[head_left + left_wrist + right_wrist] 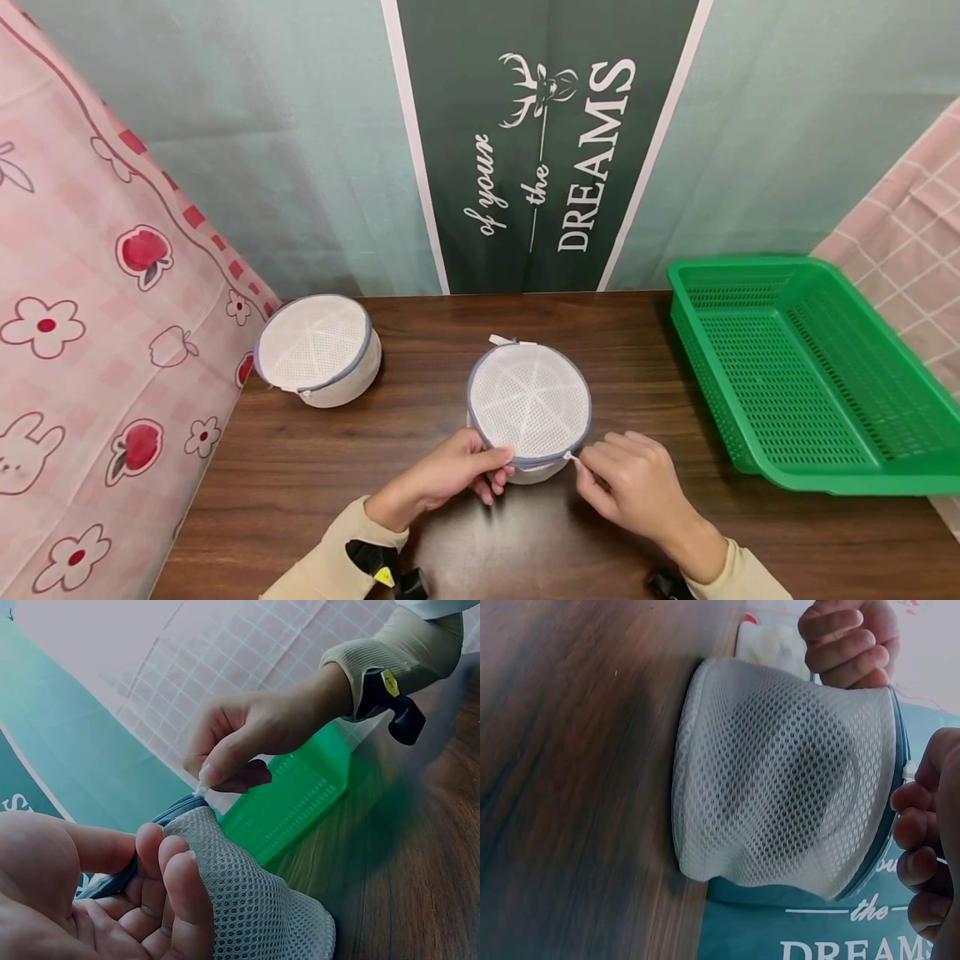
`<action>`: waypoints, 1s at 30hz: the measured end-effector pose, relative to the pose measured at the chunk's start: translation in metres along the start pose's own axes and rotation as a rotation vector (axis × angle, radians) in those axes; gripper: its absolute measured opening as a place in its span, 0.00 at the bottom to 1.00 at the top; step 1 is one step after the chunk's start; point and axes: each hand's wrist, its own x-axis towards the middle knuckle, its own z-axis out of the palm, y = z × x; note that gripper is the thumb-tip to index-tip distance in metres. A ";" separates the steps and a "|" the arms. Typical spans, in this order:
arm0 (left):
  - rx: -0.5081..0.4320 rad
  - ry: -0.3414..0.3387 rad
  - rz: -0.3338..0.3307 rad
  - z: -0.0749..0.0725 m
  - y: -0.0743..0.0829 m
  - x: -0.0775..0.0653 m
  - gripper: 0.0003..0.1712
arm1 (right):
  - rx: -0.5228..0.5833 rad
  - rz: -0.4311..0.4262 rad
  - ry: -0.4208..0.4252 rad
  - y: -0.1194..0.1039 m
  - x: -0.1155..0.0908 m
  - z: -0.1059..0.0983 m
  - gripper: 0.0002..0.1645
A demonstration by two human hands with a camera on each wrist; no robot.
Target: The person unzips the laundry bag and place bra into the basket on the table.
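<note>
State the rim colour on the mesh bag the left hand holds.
Greyish blue; the rim circles the white mesh top, clearest in head view.

Hands (456, 468) (628, 481) gripping mesh bag (531, 402), green basket (795, 387)

Green lettered cloth (547, 192) backs the brown table (423, 383), between pink printed cloth (97, 275) and pink checked cloth (911, 258).

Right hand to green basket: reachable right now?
Probably yes: nothing visible stands between the right hand and the green basket, though that hand pinches the zipper pull and would first need to let go.
</note>
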 end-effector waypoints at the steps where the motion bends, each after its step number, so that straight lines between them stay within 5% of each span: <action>1: -0.003 -0.001 -0.001 0.000 0.000 0.000 0.17 | -0.001 0.001 0.007 0.001 0.000 -0.001 0.21; 30: 0.014 0.001 -0.022 -0.002 0.002 0.000 0.16 | -0.109 0.044 0.118 0.021 0.007 -0.012 0.18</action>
